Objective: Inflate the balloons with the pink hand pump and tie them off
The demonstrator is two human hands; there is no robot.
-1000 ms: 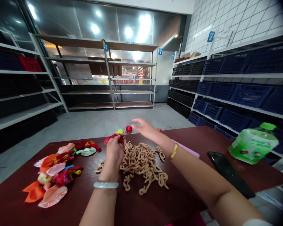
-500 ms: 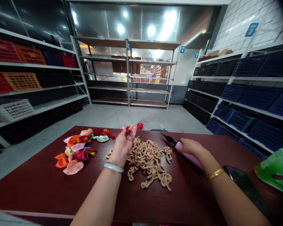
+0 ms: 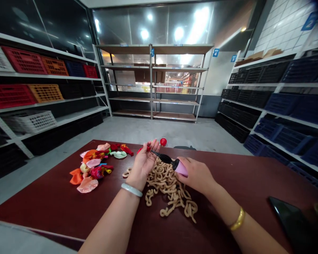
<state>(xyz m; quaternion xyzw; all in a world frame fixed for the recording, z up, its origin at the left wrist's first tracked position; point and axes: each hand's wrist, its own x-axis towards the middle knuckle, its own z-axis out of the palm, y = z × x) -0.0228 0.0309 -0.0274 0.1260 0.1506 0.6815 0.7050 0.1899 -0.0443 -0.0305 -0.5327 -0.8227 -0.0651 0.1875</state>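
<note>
My left hand [image 3: 143,163] is closed in a pinch on a small red balloon [image 3: 147,148] above a tangled heap of tan balloons [image 3: 169,187] on the dark red table [image 3: 55,208]. A pink hand pump [image 3: 178,165] with a black nozzle is gripped in my right hand [image 3: 198,174]. The nozzle tip points at the red balloon and nearly touches it. A small inflated red balloon [image 3: 163,141] sits just beyond, at the far table edge.
A pile of flat coloured balloons [image 3: 95,165] lies at the left of the table. A black phone [image 3: 294,222] lies at the near right. Shelving with crates lines both sides, and bare concrete floor stretches beyond the table.
My right hand picked the pink pump up from the table's right side and brought its nozzle over to the red balloon in my left hand. The view swung left; the green bottle is gone from sight.
</note>
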